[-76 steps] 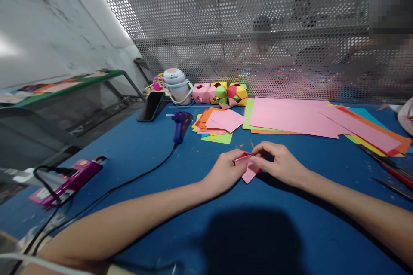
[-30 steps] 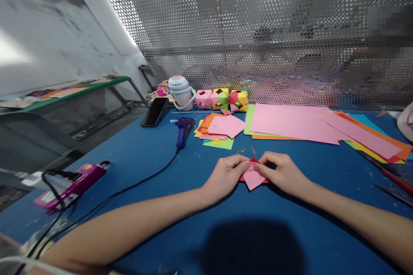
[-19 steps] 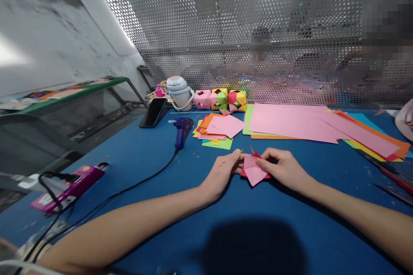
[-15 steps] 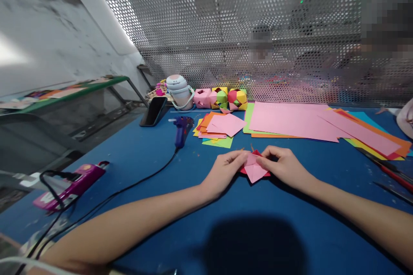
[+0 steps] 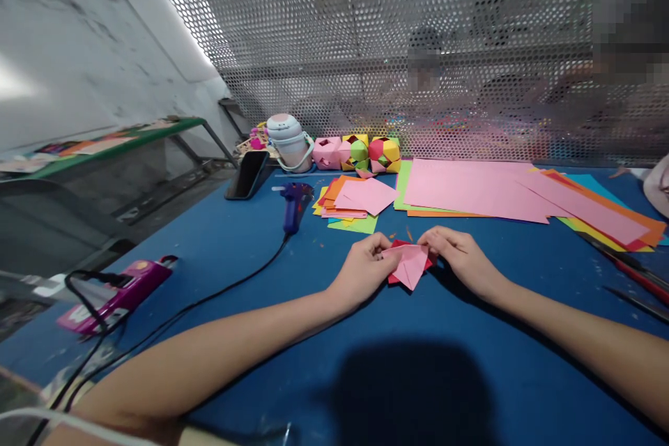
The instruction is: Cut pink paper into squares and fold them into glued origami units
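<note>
Between my hands, just above the blue table (image 5: pixel 251 348), is a folded paper piece (image 5: pixel 411 263), pink on the near face with red paper showing behind it. My left hand (image 5: pixel 368 261) pinches its left side between thumb and fingers. With thumb and fingertips my right hand (image 5: pixel 454 251) grips the upper right corner. Beyond my left hand lies a stack of small paper squares (image 5: pixel 366 194) in pink, orange, yellow and green. Larger pink sheets (image 5: pixel 470 188) rest on other colours behind my right hand.
A blue glue gun (image 5: pixel 293 208) lies left, its cord running to a purple power strip (image 5: pixel 118 296). Farther back are a phone (image 5: pixel 247 175), a lidded cup (image 5: pixel 290 143) and folded paper balls (image 5: pixel 355 153). Scissors (image 5: pixel 635 272) lie right. A perforated metal panel (image 5: pixel 324 35) stands behind.
My right hand has shifted its grip to the paper's upper right corner, and the paper has turned slightly. The view has tilted a little.
</note>
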Available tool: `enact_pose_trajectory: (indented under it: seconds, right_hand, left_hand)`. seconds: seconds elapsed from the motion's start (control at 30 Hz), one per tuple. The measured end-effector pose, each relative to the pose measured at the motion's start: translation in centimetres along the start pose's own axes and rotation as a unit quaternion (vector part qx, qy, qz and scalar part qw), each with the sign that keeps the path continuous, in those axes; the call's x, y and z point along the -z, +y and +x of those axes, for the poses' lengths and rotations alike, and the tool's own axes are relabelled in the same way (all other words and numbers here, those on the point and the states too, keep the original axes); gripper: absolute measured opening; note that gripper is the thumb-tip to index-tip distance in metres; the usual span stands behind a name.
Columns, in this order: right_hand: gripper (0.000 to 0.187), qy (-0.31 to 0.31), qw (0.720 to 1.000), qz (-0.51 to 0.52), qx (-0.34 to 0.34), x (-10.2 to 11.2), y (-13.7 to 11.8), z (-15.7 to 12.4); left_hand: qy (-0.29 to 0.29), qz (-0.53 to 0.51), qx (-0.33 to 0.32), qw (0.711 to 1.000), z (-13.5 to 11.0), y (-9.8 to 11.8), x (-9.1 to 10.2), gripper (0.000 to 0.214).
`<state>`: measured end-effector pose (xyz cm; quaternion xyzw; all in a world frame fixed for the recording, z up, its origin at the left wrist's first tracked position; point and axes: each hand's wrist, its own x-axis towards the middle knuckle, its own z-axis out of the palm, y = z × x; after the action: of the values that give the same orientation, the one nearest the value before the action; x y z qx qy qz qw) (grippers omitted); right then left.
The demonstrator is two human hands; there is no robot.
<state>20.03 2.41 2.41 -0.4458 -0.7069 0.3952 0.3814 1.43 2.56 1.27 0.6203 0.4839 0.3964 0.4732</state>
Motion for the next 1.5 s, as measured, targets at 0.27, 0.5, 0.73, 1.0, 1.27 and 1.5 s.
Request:
enact_pose_trajectory:
  seconds: [0.27,0.5,0.73,1.0,1.27,1.5]
  right_hand:
    - [0.023,0.018,0.996,-0.088,-0.005,-0.9,0.7,-0.2]
    - [0.024,0.038,0.996,-0.082,0.017,-1.0,0.6,-0.5]
    - [0.020,0.077,0.992,-0.087,0.057,-0.9,0.6,-0.4]
    - [0.018,0.078,0.986,-0.099,0.108,-0.7,1.0,-0.4]
    - [0.018,0.070,0.984,-0.107,0.121,-0.7,1.2,-0.4]
    - [0.018,0.060,0.983,-0.120,0.124,-0.6,1.4,-0.3]
  left_hand:
    - [-0.027,-0.018,-0.001,0.999,0.0,0.0,0.1,0.020]
    - [-0.064,0.031,-0.039,0.997,-0.1,0.5,0.3,0.027]
    - [-0.058,0.044,-0.041,0.996,-0.2,0.6,0.3,0.026]
    - [-0.062,0.046,-0.052,0.996,-0.2,0.4,0.4,0.032]
    - [-0.080,0.047,-0.063,0.994,-0.3,0.5,0.5,0.032]
    - [-0.095,0.063,-0.067,0.991,-0.3,0.6,0.5,0.033]
